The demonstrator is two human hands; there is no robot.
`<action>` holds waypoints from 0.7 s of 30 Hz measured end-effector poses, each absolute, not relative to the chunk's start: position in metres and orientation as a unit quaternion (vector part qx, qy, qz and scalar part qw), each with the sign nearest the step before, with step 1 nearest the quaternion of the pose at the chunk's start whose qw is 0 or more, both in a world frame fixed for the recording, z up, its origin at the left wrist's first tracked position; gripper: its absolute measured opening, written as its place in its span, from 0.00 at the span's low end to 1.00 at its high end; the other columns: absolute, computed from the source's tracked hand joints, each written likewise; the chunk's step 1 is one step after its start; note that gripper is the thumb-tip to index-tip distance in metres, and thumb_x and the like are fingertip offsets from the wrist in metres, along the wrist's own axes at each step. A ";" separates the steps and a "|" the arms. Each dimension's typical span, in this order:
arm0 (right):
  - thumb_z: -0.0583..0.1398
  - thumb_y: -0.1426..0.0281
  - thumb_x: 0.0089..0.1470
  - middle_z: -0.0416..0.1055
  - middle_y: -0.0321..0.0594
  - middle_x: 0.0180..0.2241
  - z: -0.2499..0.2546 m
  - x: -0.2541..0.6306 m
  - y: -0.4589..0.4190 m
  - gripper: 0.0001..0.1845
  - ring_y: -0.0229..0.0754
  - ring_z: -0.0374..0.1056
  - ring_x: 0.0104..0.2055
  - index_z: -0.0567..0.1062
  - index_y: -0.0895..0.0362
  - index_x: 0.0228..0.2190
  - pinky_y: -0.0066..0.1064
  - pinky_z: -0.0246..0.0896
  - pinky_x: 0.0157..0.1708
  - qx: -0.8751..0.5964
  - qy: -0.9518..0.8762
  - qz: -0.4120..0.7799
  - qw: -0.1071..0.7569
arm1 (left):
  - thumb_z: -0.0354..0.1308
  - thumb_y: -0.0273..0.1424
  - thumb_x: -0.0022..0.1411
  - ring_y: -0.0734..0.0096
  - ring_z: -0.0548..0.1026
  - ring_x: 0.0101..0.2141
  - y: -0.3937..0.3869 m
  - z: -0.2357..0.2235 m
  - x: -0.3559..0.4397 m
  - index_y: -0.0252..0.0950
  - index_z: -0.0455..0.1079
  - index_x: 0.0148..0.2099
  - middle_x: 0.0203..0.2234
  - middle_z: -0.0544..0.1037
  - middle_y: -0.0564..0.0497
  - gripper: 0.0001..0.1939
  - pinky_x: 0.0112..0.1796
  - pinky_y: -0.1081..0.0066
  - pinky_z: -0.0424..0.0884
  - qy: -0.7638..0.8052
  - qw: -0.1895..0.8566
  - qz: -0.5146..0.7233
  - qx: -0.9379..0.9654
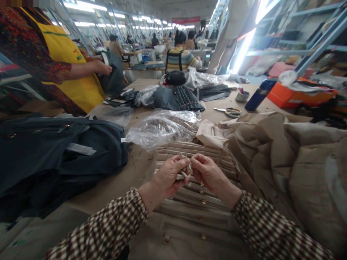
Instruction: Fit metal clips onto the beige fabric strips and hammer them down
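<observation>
My left hand [169, 174] is closed around a bunch of small beige fabric pieces [184, 174], which stick out between thumb and fingers. Close beside it, my right hand [208, 173] pinches at the edge of the same bunch with thumb and forefinger; the exact spot is too small to make out. Below both hands lies an overlapping row of beige fabric panels [189, 213] with zippers and small gold-coloured metal parts [203, 236] down the middle.
Dark blue bags [62, 151] lie left, crumpled beige fabric [306, 159] right. Ahead are clear plastic [162, 128], dark blue pieces [176, 98], scissors [227, 112], a small cup [242, 95], a blue object [260, 94] and an orange box [300, 95]. A co-worker in a yellow apron [67, 61] stands left.
</observation>
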State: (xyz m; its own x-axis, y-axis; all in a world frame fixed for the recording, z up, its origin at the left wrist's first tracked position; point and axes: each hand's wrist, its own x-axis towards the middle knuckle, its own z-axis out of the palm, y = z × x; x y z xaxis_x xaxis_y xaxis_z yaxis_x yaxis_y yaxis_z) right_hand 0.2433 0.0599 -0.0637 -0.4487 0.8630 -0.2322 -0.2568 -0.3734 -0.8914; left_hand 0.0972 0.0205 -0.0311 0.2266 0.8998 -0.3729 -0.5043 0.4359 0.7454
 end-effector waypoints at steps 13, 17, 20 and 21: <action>0.58 0.64 0.55 0.71 0.33 0.23 -0.045 0.276 0.087 0.06 0.37 0.66 0.26 0.71 0.54 0.31 0.30 0.63 0.29 -0.364 -0.683 0.537 0.336 | 0.67 0.38 0.51 0.79 0.67 0.14 0.037 -0.045 0.084 0.37 0.59 0.31 0.17 0.69 0.57 0.18 0.10 0.84 0.48 0.488 0.704 0.429 0.285; 0.61 0.61 0.55 0.76 0.36 0.31 -0.029 0.271 0.104 0.09 0.39 0.69 0.35 0.70 0.54 0.30 0.33 0.64 0.39 -0.346 -0.676 0.538 0.365 | 0.64 0.34 0.56 0.81 0.66 0.14 0.051 -0.035 0.089 0.37 0.61 0.32 0.18 0.69 0.58 0.13 0.11 0.84 0.51 0.492 0.695 0.428 0.303; 0.63 0.62 0.53 0.75 0.37 0.44 -0.024 0.261 0.111 0.09 0.40 0.68 0.44 0.72 0.54 0.29 0.34 0.62 0.47 -0.329 -0.635 0.561 0.417 | 0.62 0.30 0.58 0.80 0.67 0.14 0.063 -0.023 0.095 0.36 0.63 0.33 0.18 0.68 0.58 0.09 0.10 0.84 0.50 0.464 0.708 0.437 0.304; 0.64 0.62 0.52 0.73 0.37 0.49 -0.024 0.258 0.111 0.10 0.40 0.68 0.46 0.72 0.54 0.29 0.33 0.62 0.48 -0.323 -0.603 0.589 0.430 | 0.62 0.30 0.59 0.80 0.67 0.14 0.066 -0.020 0.097 0.36 0.63 0.34 0.18 0.67 0.57 0.09 0.10 0.84 0.50 0.448 0.720 0.435 0.302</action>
State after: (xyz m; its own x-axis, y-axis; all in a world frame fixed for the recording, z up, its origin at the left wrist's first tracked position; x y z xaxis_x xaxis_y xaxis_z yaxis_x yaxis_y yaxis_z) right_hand 0.2582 0.1112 -0.0240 -0.4216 0.8961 0.1387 -0.1166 0.0981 -0.9883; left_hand 0.0970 0.0657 -0.0196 0.2207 0.8972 -0.3826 -0.3558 0.4393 0.8249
